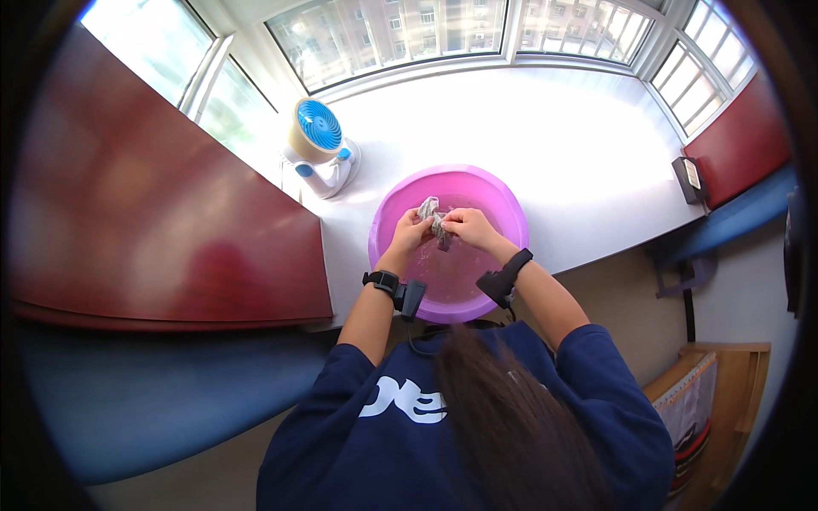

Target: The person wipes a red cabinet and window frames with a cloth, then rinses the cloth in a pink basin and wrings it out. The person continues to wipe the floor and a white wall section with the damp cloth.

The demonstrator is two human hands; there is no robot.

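Note:
A crumpled wet grey cloth (439, 231) is held up between my two hands, over a pink plastic basin (391, 211). My left hand (411, 231) grips its left side, thumb lying across the fabric. On the other side, the fingers of my right hand (468, 227) pinch the cloth near its middle. Water (447, 278) with small flecks or bubbles covers the basin floor. One end of the cloth hangs down toward the water; whether it touches I cannot tell. Each wrist wears a black strap with a device, the left one (412, 299) close to the basin's rim.
The basin stands on a white countertop (575, 204) at its front edge. A small white fan with blue blades (319, 124) is behind it to the left. A glossy red panel (192, 243) borders the left side. A small black device (690, 180) is at the far right, below windows (396, 35).

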